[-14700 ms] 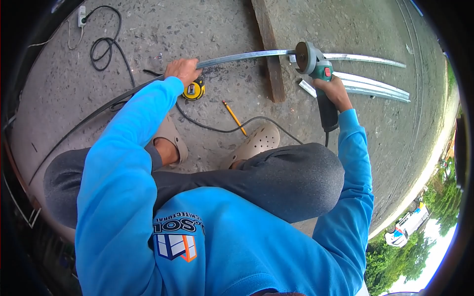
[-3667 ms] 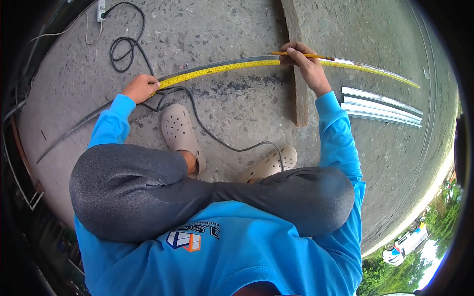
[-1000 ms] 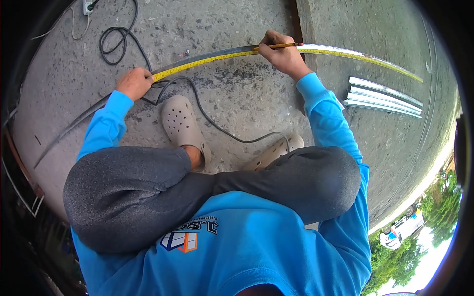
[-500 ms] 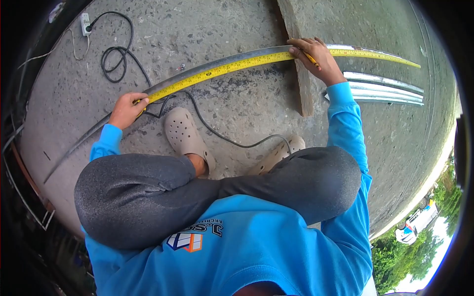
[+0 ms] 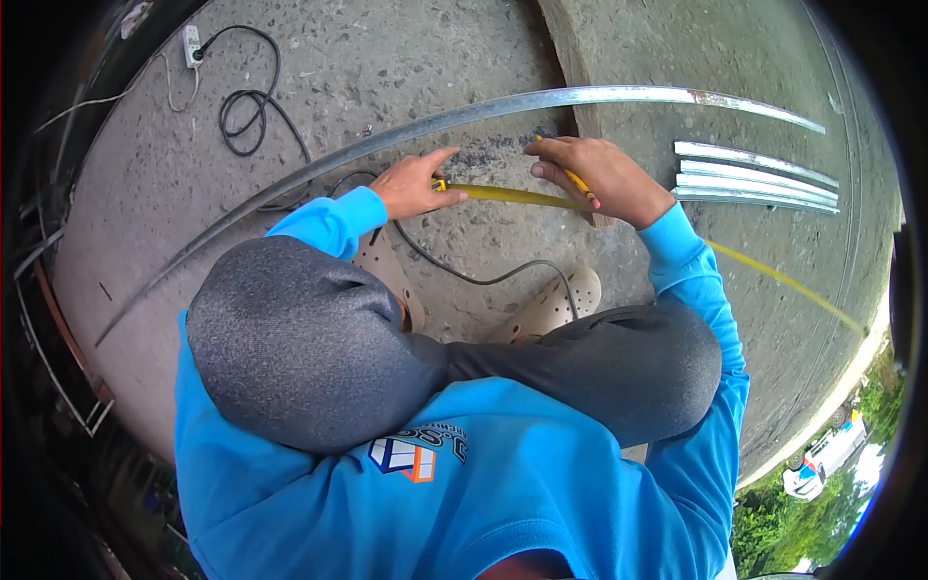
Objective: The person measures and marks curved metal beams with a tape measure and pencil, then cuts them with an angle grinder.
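Note:
My left hand (image 5: 411,187) is wrapped round a yellow-and-black tape measure (image 5: 440,185), its index finger stretched out. The yellow blade (image 5: 512,196) runs right from it, passes at my right hand and sleeve, and shows again beyond the arm as a blurred strip. In my right hand (image 5: 609,176), a yellow pencil (image 5: 578,182) lies between curled fingers, its far end by the thumb. A long metal bar (image 5: 435,120), curved by the lens, lies on the ground just past both hands, touched by neither.
Shorter metal channels (image 5: 759,182) lie at the right. A raised slab edge (image 5: 570,58) crosses the concrete floor under the bar. A black cable (image 5: 454,274) runs past my shoes (image 5: 551,304) and from a white power strip (image 5: 192,46) at upper left.
Both hands have come off the bar and drawn nearer to me, the left one also moving right. The tape's blade has left the bar and now slants down to the right.

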A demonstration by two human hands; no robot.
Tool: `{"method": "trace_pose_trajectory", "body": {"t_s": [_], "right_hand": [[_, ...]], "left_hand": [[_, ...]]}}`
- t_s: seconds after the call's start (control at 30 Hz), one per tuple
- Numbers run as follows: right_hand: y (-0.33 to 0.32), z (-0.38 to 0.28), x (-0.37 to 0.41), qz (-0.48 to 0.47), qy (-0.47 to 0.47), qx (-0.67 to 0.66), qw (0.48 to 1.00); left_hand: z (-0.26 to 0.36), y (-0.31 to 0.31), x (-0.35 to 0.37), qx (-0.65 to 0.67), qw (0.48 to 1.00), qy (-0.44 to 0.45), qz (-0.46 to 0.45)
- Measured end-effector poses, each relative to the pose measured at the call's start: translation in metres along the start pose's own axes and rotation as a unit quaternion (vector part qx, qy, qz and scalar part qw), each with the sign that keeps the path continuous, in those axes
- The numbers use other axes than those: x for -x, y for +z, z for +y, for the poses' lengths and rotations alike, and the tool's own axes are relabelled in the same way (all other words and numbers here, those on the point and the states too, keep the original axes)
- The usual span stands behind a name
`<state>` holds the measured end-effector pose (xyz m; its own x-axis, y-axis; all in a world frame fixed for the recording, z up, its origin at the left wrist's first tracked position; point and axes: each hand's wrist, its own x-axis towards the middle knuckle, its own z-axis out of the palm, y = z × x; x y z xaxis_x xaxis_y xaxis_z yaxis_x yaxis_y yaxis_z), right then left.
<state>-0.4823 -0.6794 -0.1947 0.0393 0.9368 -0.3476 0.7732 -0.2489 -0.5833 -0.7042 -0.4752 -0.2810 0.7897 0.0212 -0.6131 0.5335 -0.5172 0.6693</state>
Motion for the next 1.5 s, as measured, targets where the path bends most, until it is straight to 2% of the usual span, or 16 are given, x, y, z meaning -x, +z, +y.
{"method": "trace_pose_trajectory", "body": {"t_s": [0.3, 0.4, 0.5, 0.63, 0.8, 0.9, 0.93, 1.0, 1.03, 1.1, 1.13, 1.2, 1.23, 1.33, 1.43, 1.5], "right_hand": [[-0.010, 0.020, 0.020, 0.037, 0.024, -0.028, 0.999], [-0.003, 0.026, 0.007, 0.118, -0.024, -0.029, 0.992], [-0.002, 0.026, -0.016, 0.095, 0.003, 0.015, 0.995], [0.021, 0.054, -0.059, 0.135, -0.014, 0.226, 0.965], [0.042, 0.092, -0.081, 0.142, -0.051, 0.320, 0.935], [0.041, 0.093, -0.074, 0.134, -0.018, 0.303, 0.943], [0.040, 0.096, -0.070, 0.134, -0.018, 0.304, 0.943], [0.036, 0.109, -0.056, 0.165, -0.004, 0.318, 0.934], [0.035, 0.114, -0.047, 0.196, 0.000, 0.333, 0.923], [0.019, 0.122, -0.031, 0.196, 0.018, 0.342, 0.919], [0.011, 0.124, -0.021, 0.198, 0.038, 0.347, 0.916], [0.002, 0.133, -0.005, 0.198, 0.058, 0.345, 0.916], [-0.001, 0.142, 0.003, 0.205, 0.066, 0.355, 0.910], [-0.011, 0.157, 0.021, 0.220, 0.081, 0.341, 0.910], [-0.001, 0.149, 0.042, 0.425, 0.202, 0.173, 0.865], [0.020, 0.161, 0.053, 0.432, 0.308, 0.076, 0.844]], "left_hand": [[0.008, 0.016, -0.015, -0.064, 0.997, 0.003, 0.050], [0.014, 0.013, -0.015, -0.059, 0.997, -0.021, 0.045], [0.006, 0.030, -0.020, -0.063, 0.989, 0.051, 0.121], [0.003, 0.051, -0.028, -0.123, 0.983, 0.083, 0.104], [0.004, 0.024, -0.013, -0.190, 0.934, 0.200, 0.225], [-0.019, -0.017, -0.008, -0.248, 0.893, 0.131, 0.351], [-0.039, -0.031, -0.010, -0.248, 0.893, 0.131, 0.352], [-0.067, -0.054, -0.016, -0.142, 0.966, 0.018, 0.217], [-0.069, -0.063, -0.026, -0.141, 0.965, 0.019, 0.222], [-0.046, -0.077, -0.040, -0.097, 0.988, -0.118, -0.019], [-0.040, -0.070, -0.045, -0.095, 0.989, -0.114, -0.021], [-0.016, -0.060, -0.057, -0.074, 0.994, 0.029, 0.075], [0.003, -0.061, -0.060, -0.073, 0.997, 0.020, 0.011], [0.023, -0.047, -0.072, -0.069, 0.996, 0.018, 0.043], [0.014, -0.037, -0.082, -0.067, 0.994, 0.021, 0.085], [0.012, -0.037, -0.087, -0.061, 0.989, 0.045, 0.129]]}}
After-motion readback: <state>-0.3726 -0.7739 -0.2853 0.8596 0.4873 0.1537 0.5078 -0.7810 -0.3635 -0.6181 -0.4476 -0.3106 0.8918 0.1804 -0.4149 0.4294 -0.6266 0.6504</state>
